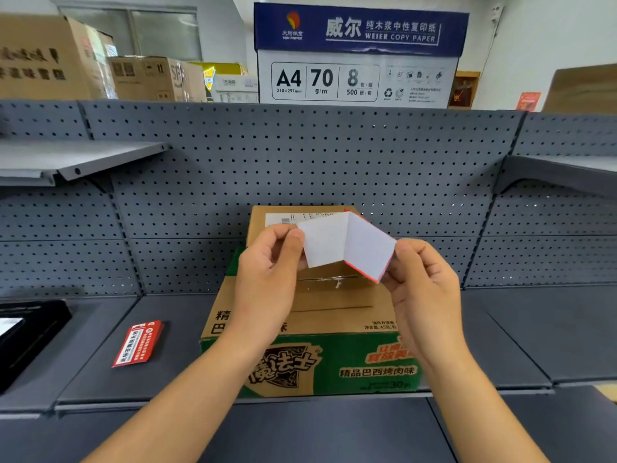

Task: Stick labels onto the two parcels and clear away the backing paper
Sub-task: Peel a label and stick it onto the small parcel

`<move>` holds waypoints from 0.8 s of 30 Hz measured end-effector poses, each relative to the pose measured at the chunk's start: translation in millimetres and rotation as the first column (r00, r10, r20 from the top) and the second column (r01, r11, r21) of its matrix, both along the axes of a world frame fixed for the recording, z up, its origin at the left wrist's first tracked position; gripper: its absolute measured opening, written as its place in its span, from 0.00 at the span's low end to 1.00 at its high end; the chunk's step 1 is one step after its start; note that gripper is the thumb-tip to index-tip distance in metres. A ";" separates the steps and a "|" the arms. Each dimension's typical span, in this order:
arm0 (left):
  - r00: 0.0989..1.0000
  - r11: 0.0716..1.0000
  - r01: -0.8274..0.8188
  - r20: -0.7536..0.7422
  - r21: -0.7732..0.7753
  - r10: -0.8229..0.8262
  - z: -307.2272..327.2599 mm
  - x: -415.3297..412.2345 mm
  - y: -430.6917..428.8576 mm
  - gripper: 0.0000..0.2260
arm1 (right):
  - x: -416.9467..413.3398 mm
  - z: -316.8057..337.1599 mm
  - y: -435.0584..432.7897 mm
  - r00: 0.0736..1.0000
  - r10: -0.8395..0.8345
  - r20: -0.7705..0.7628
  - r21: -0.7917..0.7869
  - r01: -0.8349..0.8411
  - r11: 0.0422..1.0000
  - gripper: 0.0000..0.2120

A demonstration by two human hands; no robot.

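A white label sheet (347, 247) with a red edge is held in the air, creased down its middle. My left hand (267, 272) pinches its left edge and my right hand (424, 289) pinches its lower right corner. Beneath it sits a large green and brown carton (310, 359) on the grey shelf. A smaller brown parcel (330, 295) stands on top of the carton, with a white printed label (293, 218) stuck on its upper face. The held sheet hides part of that parcel.
A stack of red and white labels (139, 342) lies on the grey shelf (514, 335) to the left. A black tray (23, 332) sits at the far left. Grey pegboard (300, 155) backs the shelf. Side shelves jut out left (76, 158) and right (567, 175).
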State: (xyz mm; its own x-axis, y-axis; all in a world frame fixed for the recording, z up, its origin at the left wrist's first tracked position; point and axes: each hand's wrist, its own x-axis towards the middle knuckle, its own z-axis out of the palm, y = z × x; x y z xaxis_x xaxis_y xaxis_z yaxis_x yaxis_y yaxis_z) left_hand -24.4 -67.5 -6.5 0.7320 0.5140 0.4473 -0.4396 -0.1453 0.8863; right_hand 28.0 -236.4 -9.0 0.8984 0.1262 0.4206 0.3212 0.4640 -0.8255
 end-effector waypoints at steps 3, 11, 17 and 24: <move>0.996 0.984 0.087 0.031 -0.153 -0.083 9.8 -0.3 0.6 0.08 | 6.5 6.7 -5.2 0.988 0.109 -0.107 0.171 -0.090 0.981 0.12; 0.992 0.956 0.123 0.066 -0.266 -0.109 23.4 10.5 -3.2 0.08 | 31.3 10.3 -26.9 0.970 0.102 -0.223 0.322 -0.026 0.946 0.07; 0.985 0.950 0.169 0.058 -0.262 -0.160 27.3 29.4 -33.6 0.07 | 44.8 7.9 -62.9 0.970 -0.006 -0.244 0.317 0.085 0.944 0.06; 0.957 0.921 0.282 0.016 -0.269 -0.288 18.6 66.4 -88.4 0.08 | 69.4 -12.5 -127.5 0.950 -0.116 -0.290 0.297 0.205 0.933 0.06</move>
State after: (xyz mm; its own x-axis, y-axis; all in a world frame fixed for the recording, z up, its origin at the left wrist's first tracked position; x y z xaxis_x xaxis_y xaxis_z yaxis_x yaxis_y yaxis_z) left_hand 42.0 -155.9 12.1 0.8737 0.3795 0.3044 -0.4062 0.2250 0.8856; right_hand 97.4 -363.9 -21.4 0.9785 -0.1302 0.1599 0.2055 0.6772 -0.7065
